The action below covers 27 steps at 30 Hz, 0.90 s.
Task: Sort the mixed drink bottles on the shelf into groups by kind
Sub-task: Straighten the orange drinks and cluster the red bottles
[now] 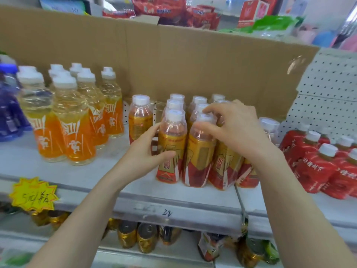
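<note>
While the left hand [146,153] gripped the front gold-and-red bottle [172,149] — upright, frame centre, flush with its group [224,167] — the right hand [233,128] hung curled over the neighbouring caps [205,117], grip unclear, and a stray matching bottle [140,118] stood just upper-left, nearer the left hand.

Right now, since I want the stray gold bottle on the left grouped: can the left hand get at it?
Probably yes: the stray gold bottle stands just behind the left hand with nothing between them, though that hand grips the front bottle.
</note>
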Tool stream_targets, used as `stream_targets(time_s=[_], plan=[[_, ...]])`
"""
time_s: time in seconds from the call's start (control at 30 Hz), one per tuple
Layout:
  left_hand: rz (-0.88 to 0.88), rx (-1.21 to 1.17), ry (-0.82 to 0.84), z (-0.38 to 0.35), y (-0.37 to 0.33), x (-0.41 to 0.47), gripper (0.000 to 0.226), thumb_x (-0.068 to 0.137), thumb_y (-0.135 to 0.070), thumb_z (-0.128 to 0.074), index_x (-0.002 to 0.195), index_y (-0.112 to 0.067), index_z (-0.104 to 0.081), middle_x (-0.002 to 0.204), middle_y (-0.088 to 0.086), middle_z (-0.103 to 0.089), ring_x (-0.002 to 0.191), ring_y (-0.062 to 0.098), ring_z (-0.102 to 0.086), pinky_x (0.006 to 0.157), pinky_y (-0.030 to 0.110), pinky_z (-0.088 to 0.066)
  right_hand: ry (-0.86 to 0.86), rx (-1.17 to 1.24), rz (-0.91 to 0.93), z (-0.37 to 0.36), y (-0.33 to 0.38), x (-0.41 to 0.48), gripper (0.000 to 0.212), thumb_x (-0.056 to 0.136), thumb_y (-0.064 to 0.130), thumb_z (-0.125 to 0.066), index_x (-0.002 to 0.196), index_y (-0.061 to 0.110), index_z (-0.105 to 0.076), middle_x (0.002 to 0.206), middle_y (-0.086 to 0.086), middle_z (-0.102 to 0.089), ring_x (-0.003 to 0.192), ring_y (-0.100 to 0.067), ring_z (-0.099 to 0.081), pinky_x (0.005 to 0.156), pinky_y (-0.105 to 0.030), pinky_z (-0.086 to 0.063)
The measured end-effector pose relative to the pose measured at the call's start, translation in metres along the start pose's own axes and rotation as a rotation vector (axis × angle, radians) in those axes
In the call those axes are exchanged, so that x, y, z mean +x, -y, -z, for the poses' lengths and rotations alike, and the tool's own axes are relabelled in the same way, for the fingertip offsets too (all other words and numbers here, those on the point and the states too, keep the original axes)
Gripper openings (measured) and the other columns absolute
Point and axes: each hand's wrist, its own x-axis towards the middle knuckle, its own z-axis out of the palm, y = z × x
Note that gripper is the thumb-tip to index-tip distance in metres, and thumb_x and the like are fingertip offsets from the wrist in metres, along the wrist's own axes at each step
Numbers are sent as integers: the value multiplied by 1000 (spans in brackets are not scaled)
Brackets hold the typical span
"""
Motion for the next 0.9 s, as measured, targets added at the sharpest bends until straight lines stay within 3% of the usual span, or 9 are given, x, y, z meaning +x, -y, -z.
stream_targets(time_s=[0.13, 0.2, 0.27, 0.37, 0.47, 0.6, 0.7, 0.8, 0.9], plan=[[-76, 13, -89, 7, -17, 12, 62, 91, -43, -65, 146, -41, -37, 138, -19, -52, 122, -2, -52, 98, 34, -50, 304, 234, 40, 23, -6, 5, 40, 94, 34, -65, 134, 40, -61, 132, 25, -59, 114, 3, -53, 90, -15, -41], [-95, 53, -105, 8, -22, 18, 61, 93, -45, -61, 148, -42, -36, 145, -18, -47, 127, 3, -47, 101, 33, -46, 319, 231, 32, 28, -4, 7, 44, 91, 39, -68, 135, 42, -60, 131, 25, -60, 107, 6, -55, 84, -8, -39], [-113, 87, -124, 8, -25, 21, 58, 95, -42, -60, 148, -39, -37, 146, -18, -46, 126, 4, -45, 96, 26, -44, 229, 187, 0, 23, 3, 8, 44, 86, 50, -71, 129, 39, -65, 120, 17, -66, 93, 1, -58, 79, -14, -44], [-116, 106, -117, 11, -29, 24, 54, 94, -39, -61, 145, -37, -42, 144, -15, -48, 123, 8, -48, 87, 23, -44, 175, 193, -22, 17, 8, 5, 35, 87, 48, -71, 120, 36, -70, 110, 12, -70, 92, -2, -60, 79, -25, -49], [-108, 66, -96, 11, -30, 23, 52, 94, -37, -63, 142, -37, -45, 141, -17, -49, 123, 10, -50, 91, 28, -47, 203, 163, -30, 21, 7, 2, 39, 90, 46, -68, 127, 35, -67, 116, 12, -69, 96, -7, -61, 81, -26, -46], [-123, 56, -104, 7, -30, 21, 50, 92, -38, -63, 140, -38, -47, 135, -21, -49, 118, 9, -52, 84, 23, -48, 194, 133, -15, 20, 7, -2, 46, 87, 50, -70, 131, 35, -65, 127, 10, -67, 100, -5, -57, 84, -24, -41], [-111, 31, -104, 7, -29, 20, 51, 92, -40, -62, 141, -39, -46, 131, -25, -49, 117, 7, -53, 92, 30, -49, 90, 139, -89, 24, -10, -13, 58, 88, 60, -63, 138, 32, -59, 133, 7, -63, 121, -12, -52, 91, -27, -37], [-114, 50, -96, 7, -31, 20, 52, 92, -40, -61, 141, -39, -45, 132, -22, -49, 118, 9, -52, 96, 37, -50, 66, -17, -215, 23, -29, -19, 55, 92, 61, -56, 135, 28, -60, 121, -2, -64, 116, -22, -53, 91, -37, -44], [-107, 63, -77, 9, -33, 21, 51, 92, -40, -61, 141, -39, -46, 128, -25, -48, 116, 7, -51, 93, 37, -50, 106, -68, -225, 19, -33, -21, 40, 93, 55, -59, 125, 31, -62, 102, 2, -62, 101, -22, -59, 86, -39, -48]])
